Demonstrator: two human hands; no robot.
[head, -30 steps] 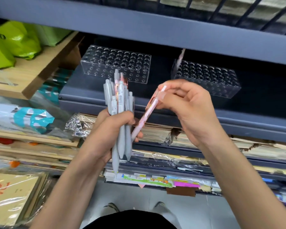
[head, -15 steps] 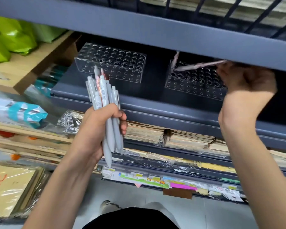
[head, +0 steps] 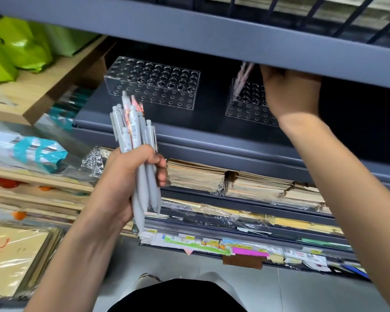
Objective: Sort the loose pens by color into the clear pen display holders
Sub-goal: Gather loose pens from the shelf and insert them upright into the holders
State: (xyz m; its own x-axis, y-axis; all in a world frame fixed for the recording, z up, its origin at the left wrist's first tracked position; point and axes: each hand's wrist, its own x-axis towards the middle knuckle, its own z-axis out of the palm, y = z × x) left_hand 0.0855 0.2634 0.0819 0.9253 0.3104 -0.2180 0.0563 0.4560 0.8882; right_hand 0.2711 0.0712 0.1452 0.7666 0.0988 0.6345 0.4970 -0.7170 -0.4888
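My left hand [head: 131, 179] grips a bundle of pens [head: 131, 129] upright in front of the shelf; most are grey and at least one is pink. An empty clear holder [head: 151, 84] stands on the dark shelf behind the bundle. To its right is a second clear holder [head: 245, 112], with blurred pink pens [head: 242, 79] leaning in its back left corner. My right hand [head: 291, 93] reaches over this holder, just right of the pink pens. Its fingertips are hidden under the upper shelf beam, so any grip on a pen is unclear.
A grey shelf beam [head: 212, 34] hangs low over both holders. Green bags [head: 20, 43] and a cardboard box [head: 54, 86] sit at the left. Wrapped stacks of paper goods [head: 234, 183] fill the shelves below the holders.
My right hand carried the pink pen from the bundle up to the right holder, where pink pens now lean. My left hand with the bundle dropped slightly to the left.
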